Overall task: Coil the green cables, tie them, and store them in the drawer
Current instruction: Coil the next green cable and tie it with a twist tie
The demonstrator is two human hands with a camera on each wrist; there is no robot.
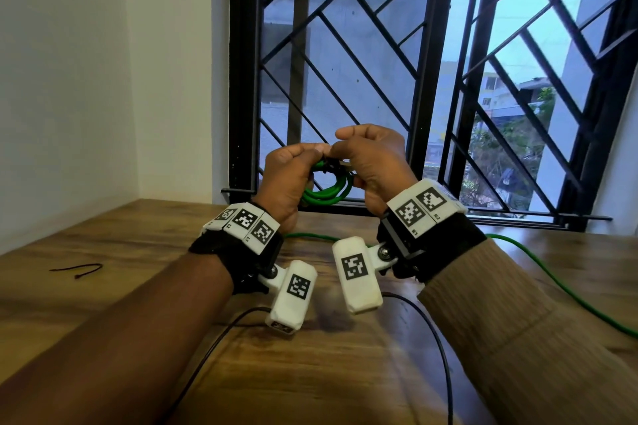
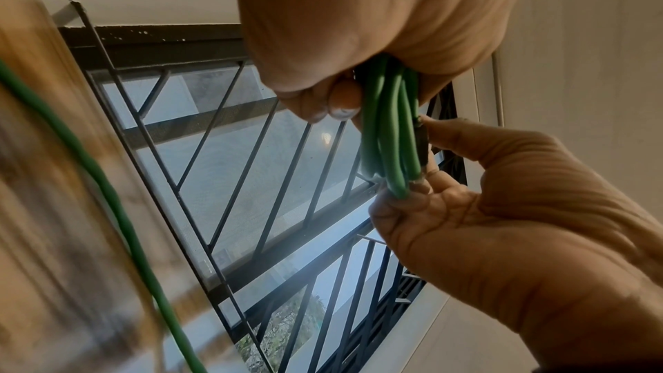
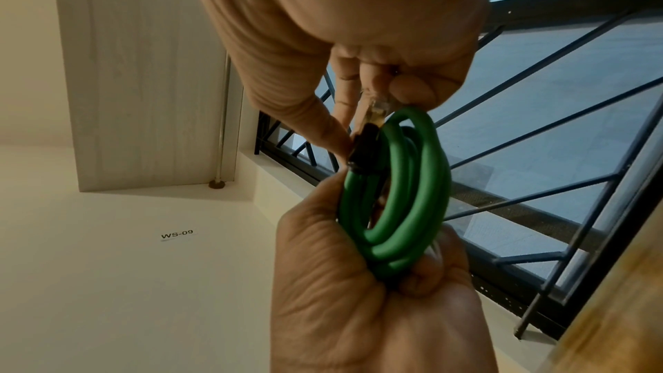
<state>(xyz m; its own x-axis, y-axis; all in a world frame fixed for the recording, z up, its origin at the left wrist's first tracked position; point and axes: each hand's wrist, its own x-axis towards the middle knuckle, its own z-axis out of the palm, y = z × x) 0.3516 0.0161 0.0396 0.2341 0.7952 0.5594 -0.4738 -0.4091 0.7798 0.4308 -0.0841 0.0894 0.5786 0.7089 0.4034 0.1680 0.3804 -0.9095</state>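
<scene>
table: brown wood-grain tabletop [image 1: 145, 286], thin black wires [image 1: 221, 338] across near part
loose cable: long green round cable [image 1: 559, 290] trails over table on the right
tie: small black tie strip [image 1: 77, 267] lies on table at left, well apart from hands
left hand: left hand [image 1: 288, 179] fingers curled round coiled green cable loops [image 3: 398, 203], raised above table
right hand: right hand [image 1: 374, 162] touching left, pinches clear plug with black boot [image 3: 369, 135] at coil top
far: black metal window grille [image 1: 345, 45] behind hands
</scene>
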